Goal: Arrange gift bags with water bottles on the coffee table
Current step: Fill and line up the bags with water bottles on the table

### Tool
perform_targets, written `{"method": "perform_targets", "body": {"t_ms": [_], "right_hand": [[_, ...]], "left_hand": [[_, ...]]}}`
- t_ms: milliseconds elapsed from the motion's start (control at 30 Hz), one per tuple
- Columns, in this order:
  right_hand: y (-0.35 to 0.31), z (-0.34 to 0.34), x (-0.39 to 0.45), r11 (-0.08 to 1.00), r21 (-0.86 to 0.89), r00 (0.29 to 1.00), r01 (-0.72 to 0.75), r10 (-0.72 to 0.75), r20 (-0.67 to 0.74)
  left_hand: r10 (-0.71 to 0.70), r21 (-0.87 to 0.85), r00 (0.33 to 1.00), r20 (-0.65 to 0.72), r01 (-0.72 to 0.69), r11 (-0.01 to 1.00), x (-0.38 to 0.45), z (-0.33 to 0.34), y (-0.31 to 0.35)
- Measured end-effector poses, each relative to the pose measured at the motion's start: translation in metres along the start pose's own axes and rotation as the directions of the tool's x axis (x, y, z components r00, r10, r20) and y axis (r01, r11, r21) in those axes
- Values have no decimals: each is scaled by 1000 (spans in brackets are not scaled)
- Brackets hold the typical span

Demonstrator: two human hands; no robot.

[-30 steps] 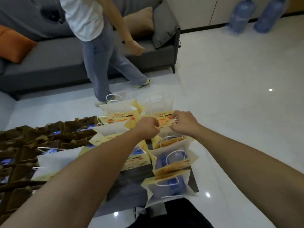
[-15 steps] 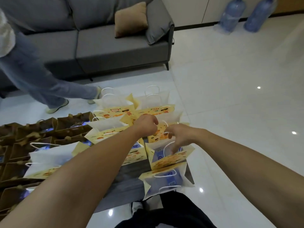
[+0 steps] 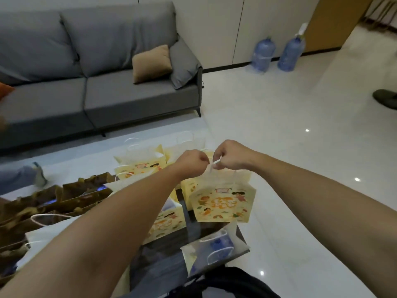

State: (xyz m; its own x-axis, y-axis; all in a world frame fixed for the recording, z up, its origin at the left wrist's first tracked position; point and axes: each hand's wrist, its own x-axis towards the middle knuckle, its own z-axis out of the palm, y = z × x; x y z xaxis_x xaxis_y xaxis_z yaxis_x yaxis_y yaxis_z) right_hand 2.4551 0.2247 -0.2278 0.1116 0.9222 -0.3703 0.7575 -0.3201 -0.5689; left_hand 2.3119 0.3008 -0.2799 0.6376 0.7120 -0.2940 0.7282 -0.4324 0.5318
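A yellow gift bag with cartoon prints hangs lifted above the dark coffee table. My left hand and my right hand each pinch one of its white cord handles, fists close together above it. Several more yellow gift bags stand on the table behind and left of it. A near bag at the table's right edge shows a blue-capped water bottle inside.
Several brown bags crowd the table's left side. A grey sofa with a tan cushion stands beyond. Two large water jugs sit by the far wall. Another person's leg and shoe show at left.
Both hands have raised one yellow bag off the table by its handles. The other person has walked off to the left, and my view has tilted upward.
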Motion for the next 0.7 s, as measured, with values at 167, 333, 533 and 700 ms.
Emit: {"method": "perform_targets", "body": {"t_ms": [167, 333, 533, 700], "right_hand": [[-17, -29, -21, 997, 67, 996, -26, 32, -80], [-32, -43, -31, 997, 79, 986, -14, 27, -168], [-61, -48, -31, 997, 72, 980, 34, -19, -200], [-79, -31, -19, 1000, 22, 996, 12, -10, -94]], "left_hand": [[24, 39, 999, -45, -22, 999, -4, -18, 10], [53, 48, 995, -85, -49, 998, -11, -34, 21], [61, 21, 976, -210, -58, 998, -28, -55, 12], [-108, -51, 949, -295, 97, 994, -57, -68, -36]]}}
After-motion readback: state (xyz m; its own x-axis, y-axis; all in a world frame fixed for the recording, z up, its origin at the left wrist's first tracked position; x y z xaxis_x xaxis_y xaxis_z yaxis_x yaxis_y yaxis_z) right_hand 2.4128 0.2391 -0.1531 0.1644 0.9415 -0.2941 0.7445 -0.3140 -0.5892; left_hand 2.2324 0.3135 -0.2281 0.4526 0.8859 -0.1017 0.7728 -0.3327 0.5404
